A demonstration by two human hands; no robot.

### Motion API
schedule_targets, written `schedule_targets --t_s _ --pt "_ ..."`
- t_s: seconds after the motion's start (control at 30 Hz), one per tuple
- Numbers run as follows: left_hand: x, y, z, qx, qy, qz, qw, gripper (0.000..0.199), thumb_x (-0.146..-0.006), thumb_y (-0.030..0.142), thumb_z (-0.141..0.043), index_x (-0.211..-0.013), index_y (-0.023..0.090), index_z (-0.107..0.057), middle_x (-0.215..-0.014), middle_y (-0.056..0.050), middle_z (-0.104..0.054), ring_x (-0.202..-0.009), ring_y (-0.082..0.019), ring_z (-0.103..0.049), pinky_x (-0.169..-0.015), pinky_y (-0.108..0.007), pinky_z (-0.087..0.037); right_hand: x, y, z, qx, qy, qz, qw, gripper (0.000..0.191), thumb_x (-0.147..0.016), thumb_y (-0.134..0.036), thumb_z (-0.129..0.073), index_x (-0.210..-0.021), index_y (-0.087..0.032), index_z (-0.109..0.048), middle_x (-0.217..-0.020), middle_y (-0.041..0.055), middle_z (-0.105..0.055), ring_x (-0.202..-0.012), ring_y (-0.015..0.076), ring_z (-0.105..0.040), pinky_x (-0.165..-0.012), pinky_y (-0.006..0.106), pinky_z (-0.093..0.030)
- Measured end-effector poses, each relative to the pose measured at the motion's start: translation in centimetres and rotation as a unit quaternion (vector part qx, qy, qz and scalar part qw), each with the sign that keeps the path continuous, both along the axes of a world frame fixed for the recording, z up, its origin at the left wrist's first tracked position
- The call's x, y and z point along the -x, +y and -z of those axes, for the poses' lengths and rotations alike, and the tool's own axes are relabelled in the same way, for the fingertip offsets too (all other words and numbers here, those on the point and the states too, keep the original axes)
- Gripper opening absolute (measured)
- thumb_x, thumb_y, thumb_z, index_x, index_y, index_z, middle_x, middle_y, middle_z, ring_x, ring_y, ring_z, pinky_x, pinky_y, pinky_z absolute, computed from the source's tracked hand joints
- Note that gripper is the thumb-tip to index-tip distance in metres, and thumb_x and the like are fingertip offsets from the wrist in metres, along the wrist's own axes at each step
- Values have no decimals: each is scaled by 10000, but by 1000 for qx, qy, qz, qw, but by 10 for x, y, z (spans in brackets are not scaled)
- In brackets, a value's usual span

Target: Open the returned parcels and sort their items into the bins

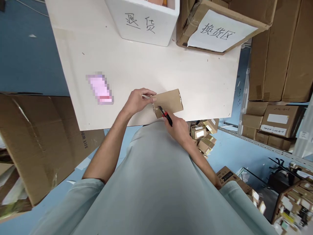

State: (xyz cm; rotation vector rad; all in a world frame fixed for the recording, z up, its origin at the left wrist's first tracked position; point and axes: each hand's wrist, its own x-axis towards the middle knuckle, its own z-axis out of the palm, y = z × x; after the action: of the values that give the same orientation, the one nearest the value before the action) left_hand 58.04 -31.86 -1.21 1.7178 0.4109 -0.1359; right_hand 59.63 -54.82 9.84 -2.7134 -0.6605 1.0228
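Note:
A small brown cardboard box (pixel 171 99) lies on the white table (pixel 137 70), close to the front edge, with shiny tape at its ends. My left hand (pixel 140 100) grips the box's left end, thumb on top and fingers at the far side. In my right hand (pixel 178 128) is a black and red box cutter (pixel 168 118), its blade pointing up-left over the lower left part of the box. Whether the blade touches the cardboard I cannot tell.
A pixelated pink item (pixel 100 88) lies at the table's left. At the back stand a white foam box (pixel 146 27) and a labelled carton (pixel 220 32). Large cardboard (pixel 41 140) leans at left; small boxes (pixel 206 143) lie below the table's right edge.

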Motion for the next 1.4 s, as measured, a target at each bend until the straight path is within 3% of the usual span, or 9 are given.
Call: schedule_targets --t_s 0.17,0.37,0.53,0.67,0.9,1.23,1.4 --pt "1 5 4 22 -1 9 1000 320 -865 477 -915 -1078 243 -873 -1149 -82 -828 -1117 -304 -749 -1039 -491 -638 6 27 3 30 22 -9 999 543 -1172 -384 -418 -1694 -257 -496 -1283 101 -837 -1107 325 -788 -893 355 -564" --pt "0 4 2 32 -13 11 999 277 -865 439 -904 -1066 250 -880 -1156 -70 -830 -1095 -302 -762 -1026 -494 -648 15 47 -7 92 12 1 996 574 -1184 -371 -351 -1739 -247 -424 -1313 138 -817 -1099 342 -793 -914 409 -581" --pt "1 4 6 29 -22 9 999 348 -857 515 -898 -1079 248 -882 -1176 -75 -836 -1083 -297 -768 -1000 -474 -664 23 65 -9 125 -3 5 992 564 -1180 -313 -284 -1707 -184 -438 -1204 195 -825 -1025 341 -804 -870 432 -592" --pt "0 4 10 43 -12 2 999 354 -836 481 -924 -1090 239 -886 -1174 -81 -834 -1103 -311 -764 -1031 -496 -656 20 77 -11 133 -14 -5 991 528 -1175 -277 -274 -1641 -170 -499 -1141 220 -814 -1007 334 -800 -842 426 -595" --pt "1 1 7 44 -14 -18 999 282 -835 380 -919 -1071 229 -890 -1162 -72 -830 -1099 -308 -774 -1056 -514 -656 27 69 -22 160 2 -12 987 437 -1152 -223 -354 -1448 -208 -674 -1092 204 -808 -1004 331 -794 -844 415 -578" --pt "4 -4 6 13 -9 -25 1000 293 -877 373 -857 -1120 210 -874 -1173 -80 -829 -1124 -296 -762 -1056 -483 -651 36 58 -14 153 12 -28 988 422 -1144 -204 -367 -1450 -178 -656 -1090 193 -821 -1019 315 -808 -817 383 -581" --pt "4 -4 1 11 -5 -24 1000 310 -880 382 -864 -1123 190 -869 -1172 -92 -828 -1119 -295 -762 -1049 -472 -648 34 43 -7 135 22 -56 989 490 -1171 -229 -336 -1619 -194 -529 -1172 176 -822 -1052 300 -799 -861 371 -569"
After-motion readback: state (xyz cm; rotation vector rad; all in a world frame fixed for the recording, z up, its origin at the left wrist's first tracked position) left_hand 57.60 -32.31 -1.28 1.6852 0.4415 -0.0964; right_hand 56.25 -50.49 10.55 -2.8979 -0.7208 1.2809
